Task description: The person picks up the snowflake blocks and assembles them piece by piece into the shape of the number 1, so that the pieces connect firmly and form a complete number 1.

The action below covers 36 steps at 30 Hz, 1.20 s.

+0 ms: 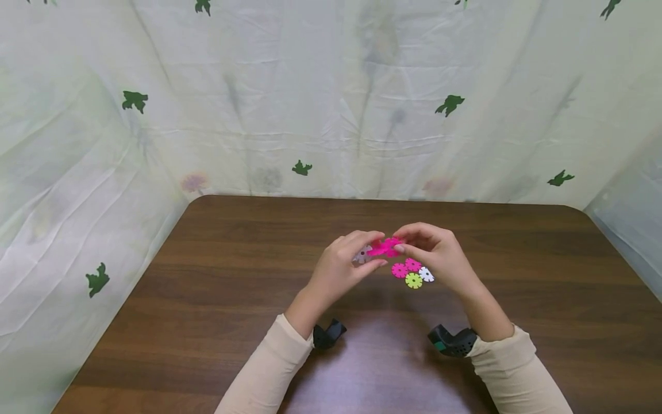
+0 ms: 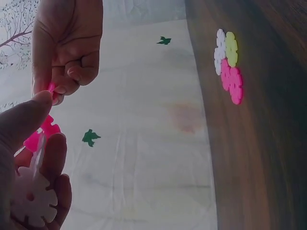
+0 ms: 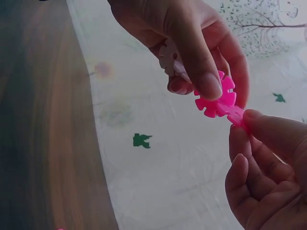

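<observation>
Black wrist devices [image 1: 452, 341] nearest. Left hand [image 1: 341, 261] pinches joined white-and-pink notched discs [image 1: 381, 248] above brown table [image 1: 258, 247]; right hand [image 1: 439, 253] pinches their pink end. Hands partly block them. Loose discs [image 1: 414, 280] on table: two pink, one yellow, one white. Pale sheet [image 1: 331, 86] behind.

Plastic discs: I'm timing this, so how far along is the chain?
Done: a white-and-pink chain looks linked. In hand: the left hand grips it; the right hand pinches its pink end. Left, probably: the yellow, pink and white discs on the table.
</observation>
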Tool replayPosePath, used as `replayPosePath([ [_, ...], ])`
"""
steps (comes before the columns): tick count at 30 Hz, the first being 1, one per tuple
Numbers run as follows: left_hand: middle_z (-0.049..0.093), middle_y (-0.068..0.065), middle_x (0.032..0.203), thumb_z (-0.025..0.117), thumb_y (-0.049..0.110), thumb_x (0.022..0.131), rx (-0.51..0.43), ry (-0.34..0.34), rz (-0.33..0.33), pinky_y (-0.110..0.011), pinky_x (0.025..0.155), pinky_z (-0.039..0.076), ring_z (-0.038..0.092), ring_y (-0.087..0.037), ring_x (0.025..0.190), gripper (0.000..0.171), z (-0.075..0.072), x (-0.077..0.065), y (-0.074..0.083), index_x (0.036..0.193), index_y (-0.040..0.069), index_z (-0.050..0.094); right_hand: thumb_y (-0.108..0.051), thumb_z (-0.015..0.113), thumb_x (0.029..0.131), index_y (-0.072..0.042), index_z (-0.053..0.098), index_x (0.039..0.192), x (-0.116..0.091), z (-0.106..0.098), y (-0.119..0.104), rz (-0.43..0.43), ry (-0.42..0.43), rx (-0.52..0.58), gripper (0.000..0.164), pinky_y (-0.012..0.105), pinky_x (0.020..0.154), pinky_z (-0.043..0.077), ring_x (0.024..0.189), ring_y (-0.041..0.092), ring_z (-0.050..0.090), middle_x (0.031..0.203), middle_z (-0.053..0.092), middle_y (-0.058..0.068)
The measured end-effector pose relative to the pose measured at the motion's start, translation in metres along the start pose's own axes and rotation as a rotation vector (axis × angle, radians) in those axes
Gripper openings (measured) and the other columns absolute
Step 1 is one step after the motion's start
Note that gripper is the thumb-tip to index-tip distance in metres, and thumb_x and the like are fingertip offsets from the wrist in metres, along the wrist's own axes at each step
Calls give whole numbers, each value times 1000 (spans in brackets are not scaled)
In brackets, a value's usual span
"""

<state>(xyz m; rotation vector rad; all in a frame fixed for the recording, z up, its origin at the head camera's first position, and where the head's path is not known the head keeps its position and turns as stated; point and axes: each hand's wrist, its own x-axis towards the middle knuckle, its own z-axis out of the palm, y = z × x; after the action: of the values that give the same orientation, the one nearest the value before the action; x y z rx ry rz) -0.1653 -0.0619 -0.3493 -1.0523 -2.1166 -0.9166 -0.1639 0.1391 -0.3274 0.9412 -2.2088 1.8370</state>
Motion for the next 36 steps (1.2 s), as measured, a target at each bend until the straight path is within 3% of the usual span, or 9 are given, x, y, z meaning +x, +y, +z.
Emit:
replayPosePath([
  [5, 63, -3, 93, 78, 16, 69, 1, 8, -5, -22, 67, 43, 57, -10, 77, 41, 0, -1, 2, 105, 4, 62, 8, 64, 77, 4, 61, 97, -1, 2, 11, 43, 15, 41, 21, 32, 61, 52, 70, 23, 63, 88, 62, 14],
  [15, 66, 1, 86, 80, 20, 66, 83, 68, 9, -21, 59, 38, 58, -6, 73, 37, 2, -3, 1, 99, 9, 68, 6, 64, 78, 5, 60, 98, -1, 8, 9, 78, -4, 97, 20, 35, 63, 51, 73, 22, 63, 90, 61, 15],
  [22, 66, 2, 86, 79, 23, 68, 105, 63, 4, -20, 58, 38, 58, -5, 72, 35, 0, -3, 0, 99, 9, 68, 4, 64, 79, 3, 59, 101, -4, 1, 7, 38, 14, 22, 23, 32, 67, 51, 78, 25, 61, 93, 60, 15],
  [29, 67, 1, 89, 80, 22, 66, 116, 63, -4, -20, 57, 39, 60, -6, 76, 37, -1, -2, 0, 99, 10, 69, 7, 65, 77, 2, 56, 109, -8, -10, 0, 15, 66, -92, 33, 27, 75, 48, 87, 17, 59, 98, 58, 14],
  [36, 67, 2, 88, 79, 26, 67, 135, 75, -12, -21, 59, 39, 59, -5, 74, 37, -2, -2, -1, 99, 11, 69, 6, 67, 76, 3, 51, 116, -17, -22, -4, 89, 84, -254, 44, 18, 81, 43, 98, 26, 53, 108, 56, 15],
])
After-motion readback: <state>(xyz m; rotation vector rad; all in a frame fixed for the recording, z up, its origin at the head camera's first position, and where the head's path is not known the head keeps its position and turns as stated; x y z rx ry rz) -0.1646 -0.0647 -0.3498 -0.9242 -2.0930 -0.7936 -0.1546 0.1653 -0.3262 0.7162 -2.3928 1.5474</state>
